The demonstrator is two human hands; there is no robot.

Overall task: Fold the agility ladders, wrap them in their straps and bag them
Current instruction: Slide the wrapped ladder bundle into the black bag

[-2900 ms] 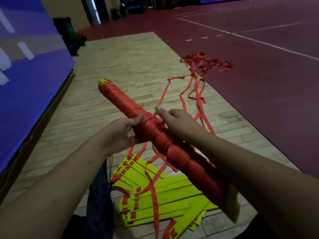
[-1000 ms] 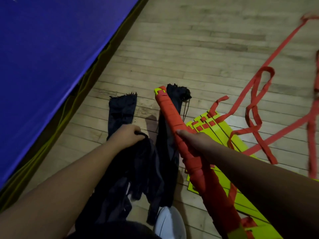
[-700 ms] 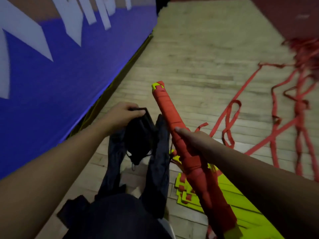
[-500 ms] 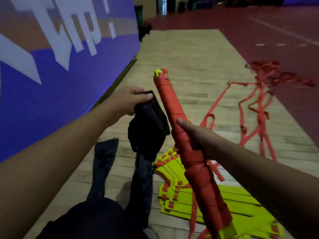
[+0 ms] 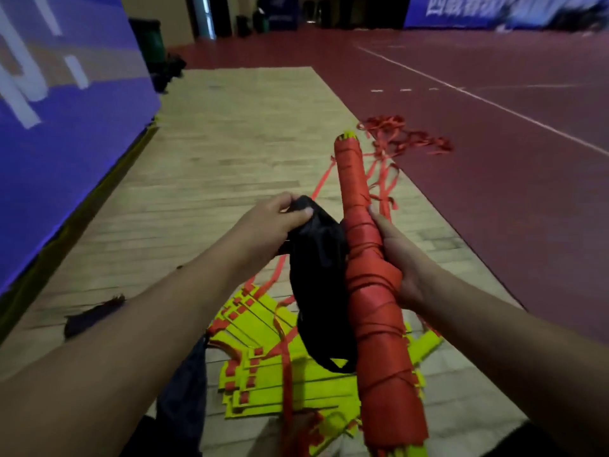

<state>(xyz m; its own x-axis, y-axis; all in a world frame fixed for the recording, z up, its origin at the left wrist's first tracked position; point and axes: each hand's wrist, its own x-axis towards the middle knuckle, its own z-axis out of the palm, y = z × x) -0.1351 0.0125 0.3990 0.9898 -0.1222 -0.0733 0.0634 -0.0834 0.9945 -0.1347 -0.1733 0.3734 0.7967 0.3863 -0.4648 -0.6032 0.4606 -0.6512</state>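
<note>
A long ladder bundle (image 5: 369,285), wrapped all over in red strap with yellow rung ends showing at both tips, points away from me. My right hand (image 5: 395,255) grips it around the middle from the right side. My left hand (image 5: 273,222) pinches the top of a black bag (image 5: 321,285), which hangs down against the left side of the bundle. On the floor below lies a second ladder (image 5: 280,367), a fanned stack of yellow rungs with red straps.
Loose red straps (image 5: 398,140) trail across the wooden floor (image 5: 230,153) toward the dark red court. A blue padded wall (image 5: 59,127) runs along the left. Other dark bags (image 5: 92,316) lie on the floor near my left arm.
My left hand lifted the black bag off the floor and brought it up against the bundle. My right hand kept its hold on the bundle and swung it more upright.
</note>
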